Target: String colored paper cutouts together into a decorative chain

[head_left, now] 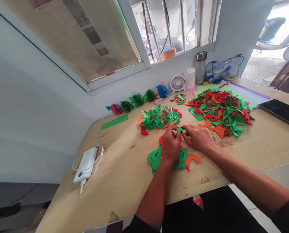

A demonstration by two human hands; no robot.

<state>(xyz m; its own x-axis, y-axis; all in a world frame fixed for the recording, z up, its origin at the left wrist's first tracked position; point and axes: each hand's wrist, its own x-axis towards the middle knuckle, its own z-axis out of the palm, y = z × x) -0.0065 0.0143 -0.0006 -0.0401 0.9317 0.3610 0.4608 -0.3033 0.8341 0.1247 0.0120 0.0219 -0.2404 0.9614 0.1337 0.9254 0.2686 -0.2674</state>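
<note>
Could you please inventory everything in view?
Scraps: many, mixed, right
Cutouts: many, mostly green, two centre piles
Strip: one, green, left
Sheets: several, mixed, right
Ornaments: five, mixed, wallside
Fan, cylinder: one each, white, wallside
Bottle, pouch: one each, clear, wallside
Phone: one, black, right
Power bank, cable: one each, white, left
Pot: one, orange, windowsill
Window: one, pale-framed, top
Scooter: one, pale, outside
Table: one, tan, beneath
Small piece: one, green, centre
Left hand: one, bare, centre
Right hand: one, bare, centre
</note>
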